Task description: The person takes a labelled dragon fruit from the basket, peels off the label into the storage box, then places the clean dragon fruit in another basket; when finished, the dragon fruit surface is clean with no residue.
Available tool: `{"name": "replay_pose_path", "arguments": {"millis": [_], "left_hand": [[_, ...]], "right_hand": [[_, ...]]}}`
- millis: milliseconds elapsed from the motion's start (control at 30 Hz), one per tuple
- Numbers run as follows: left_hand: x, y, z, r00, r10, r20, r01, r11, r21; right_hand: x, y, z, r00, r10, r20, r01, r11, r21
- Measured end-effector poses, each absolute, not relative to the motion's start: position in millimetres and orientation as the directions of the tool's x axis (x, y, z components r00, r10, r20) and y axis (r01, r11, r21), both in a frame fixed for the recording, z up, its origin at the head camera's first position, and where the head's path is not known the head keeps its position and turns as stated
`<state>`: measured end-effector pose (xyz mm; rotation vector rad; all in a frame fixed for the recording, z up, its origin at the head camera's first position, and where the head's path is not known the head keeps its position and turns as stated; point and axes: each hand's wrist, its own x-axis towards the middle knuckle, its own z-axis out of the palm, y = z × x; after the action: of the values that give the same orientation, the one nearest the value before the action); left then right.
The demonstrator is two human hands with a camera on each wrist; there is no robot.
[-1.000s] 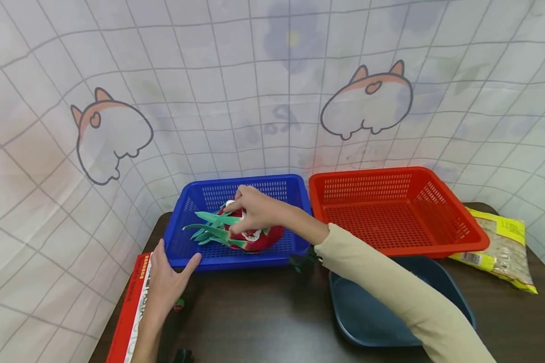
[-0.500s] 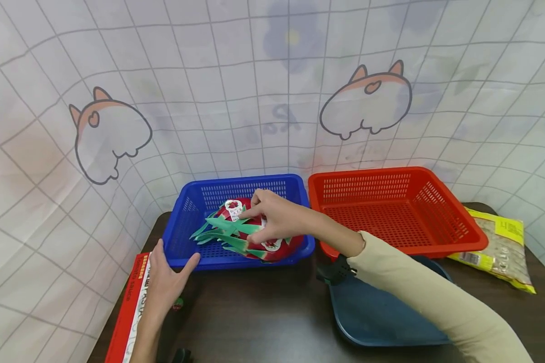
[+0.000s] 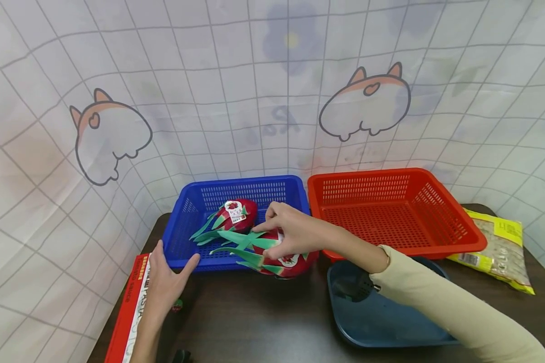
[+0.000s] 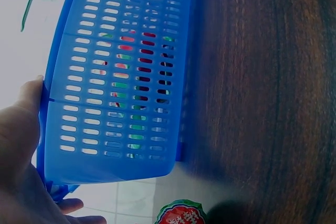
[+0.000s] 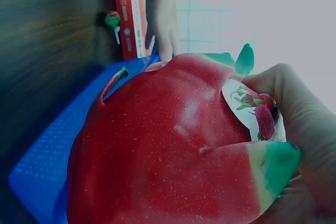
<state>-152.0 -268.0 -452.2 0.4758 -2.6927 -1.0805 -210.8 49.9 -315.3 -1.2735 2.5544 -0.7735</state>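
Note:
My right hand [image 3: 295, 227] grips a red dragon fruit [image 3: 302, 267] with green leafy scales and a white label, thumb and fingers on its sides. It overlaps the front right of the blue basket [image 3: 178, 229] in the head view. Close up, the right wrist view is mostly filled by the fruit's red skin [image 5: 157, 145]. A second dragon fruit [image 3: 239, 214] lies inside the basket, its leaves pointing left. At the basket's front left corner, my left hand [image 3: 168, 282] holds the rim, thumb on the front side and fingers round the left side [image 4: 79, 208].
To the right stands a red basket [image 3: 368, 217], with a dark blue tray [image 3: 386, 322] in front of it. A yellow-edged bag [image 3: 504, 252] lies at the far right. By my left forearm are a red pasta box [image 3: 127, 312] and a small lollipop [image 3: 177, 305].
My right hand has lifted the dragon fruit and carried it right and towards me, over the basket's front rim, uncovering the second fruit. The left hand has stayed in place.

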Motion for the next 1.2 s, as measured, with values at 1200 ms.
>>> {"name": "replay_pose_path", "arguments": {"millis": [1200], "left_hand": [[-152,-268,-454,-0.926,-0.368,0.086,-0.209,0.688,0.695]], "right_hand": [[-178,82,-355,-0.586,-0.797,0.145,-0.68,0.387,-0.622]]}}
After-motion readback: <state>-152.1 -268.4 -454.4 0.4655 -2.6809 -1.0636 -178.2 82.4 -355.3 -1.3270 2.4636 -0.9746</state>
